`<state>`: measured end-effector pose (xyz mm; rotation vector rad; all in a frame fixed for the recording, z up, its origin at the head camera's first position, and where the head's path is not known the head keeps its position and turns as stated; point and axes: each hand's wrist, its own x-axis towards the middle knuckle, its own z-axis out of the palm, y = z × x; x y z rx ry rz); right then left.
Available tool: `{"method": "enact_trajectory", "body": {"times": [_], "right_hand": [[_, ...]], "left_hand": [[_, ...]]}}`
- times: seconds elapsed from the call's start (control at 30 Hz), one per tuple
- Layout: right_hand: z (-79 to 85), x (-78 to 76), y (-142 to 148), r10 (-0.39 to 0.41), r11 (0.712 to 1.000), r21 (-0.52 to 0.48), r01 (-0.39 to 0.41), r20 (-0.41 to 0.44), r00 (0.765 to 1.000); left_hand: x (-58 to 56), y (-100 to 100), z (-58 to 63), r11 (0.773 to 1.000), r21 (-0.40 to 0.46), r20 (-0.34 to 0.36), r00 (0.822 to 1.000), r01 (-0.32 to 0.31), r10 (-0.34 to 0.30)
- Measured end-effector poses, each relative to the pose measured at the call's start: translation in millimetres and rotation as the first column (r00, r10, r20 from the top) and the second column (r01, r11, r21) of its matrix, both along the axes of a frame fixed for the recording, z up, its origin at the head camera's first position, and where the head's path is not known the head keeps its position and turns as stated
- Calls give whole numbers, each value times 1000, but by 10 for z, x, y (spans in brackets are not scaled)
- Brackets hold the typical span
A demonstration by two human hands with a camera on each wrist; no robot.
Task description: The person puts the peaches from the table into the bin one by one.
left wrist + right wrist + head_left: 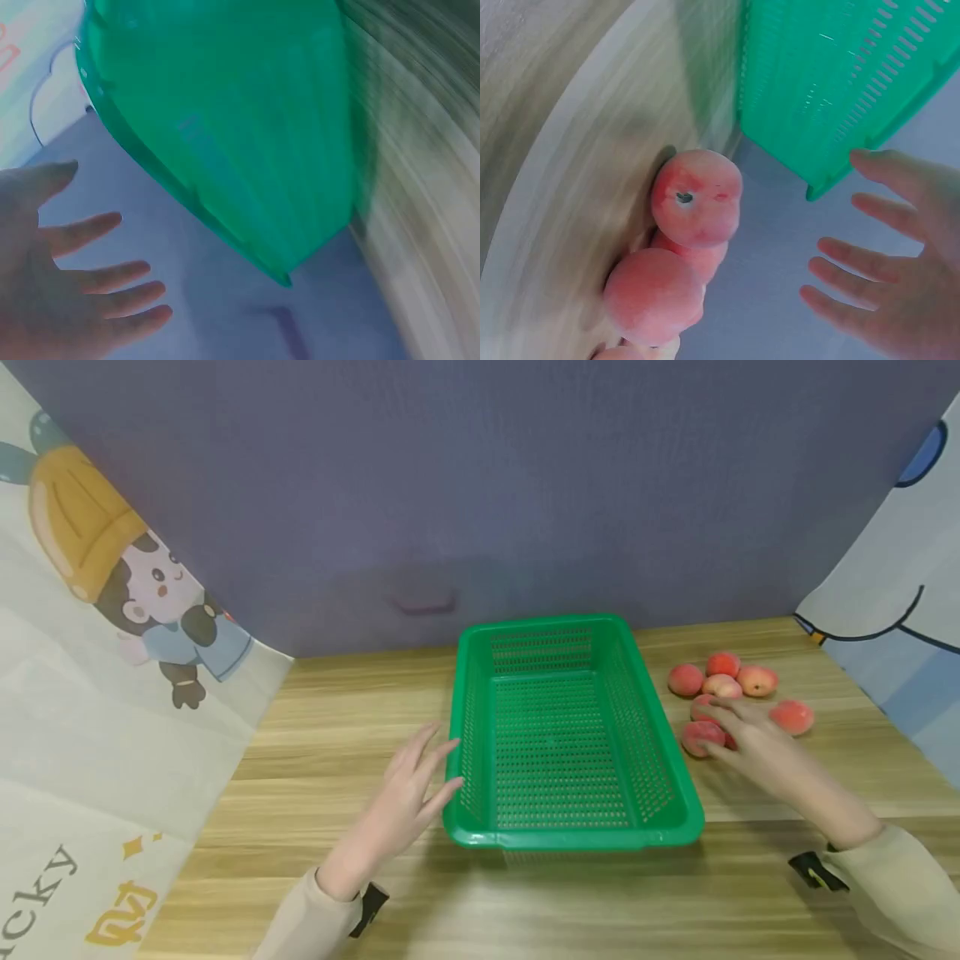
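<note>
A green plastic basket [555, 839] with perforated walls stands on the wooden table, nothing inside it. My left hand [401, 806] is at its left side, fingers spread and fingertips close to the rim; the left wrist view has this hand [82, 285] apart from the basket wall [240, 135]. Over a group of peaches [703, 738] on the right hovers my right hand [765, 747], its fingers extended. In the right wrist view that hand [892, 255] holds nothing, and the nearest peach [697, 199] lies on the table beyond its fingertips.
One peach [792, 717] lies a little apart at the right of the group. Behind the table rises a dark blue-grey panel [480, 485]. Printed cloths flank it, with a cartoon figure on the left one [112, 735].
</note>
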<state>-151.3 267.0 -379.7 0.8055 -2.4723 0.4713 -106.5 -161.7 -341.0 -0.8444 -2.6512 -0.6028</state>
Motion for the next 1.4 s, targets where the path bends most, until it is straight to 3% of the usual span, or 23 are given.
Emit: {"method": "enact_trajectory", "body": {"times": [0.13,0.33,0.57,0.8,1.0,1.17,1.4], "right_hand": [[-58,-53,0,-4,1000,25,3,20,1000],[-196,-156,13,23,999,25,-22,-29,999],[-267,-203,2,-14,996,93,16,-20,1000],[-287,-184,-28,-47,988,149,37,60,997],[-274,-176,-52,-75,983,177,49,144,987],[-275,-171,-54,-120,980,182,81,215,969],[-297,-175,-35,-129,973,216,84,204,970]], "left_hand": [[70,95,6,995,-7,-40,994,103,-103],[162,208,-29,972,-66,-123,965,225,-232],[227,303,-88,954,-161,-138,951,253,-275],[224,353,-157,933,-205,-152,932,296,-329],[225,378,-167,919,-188,-81,927,347,-366],[221,397,-175,909,-171,-65,916,381,-396],[227,412,-150,906,-179,-38,918,383,-395]]}}
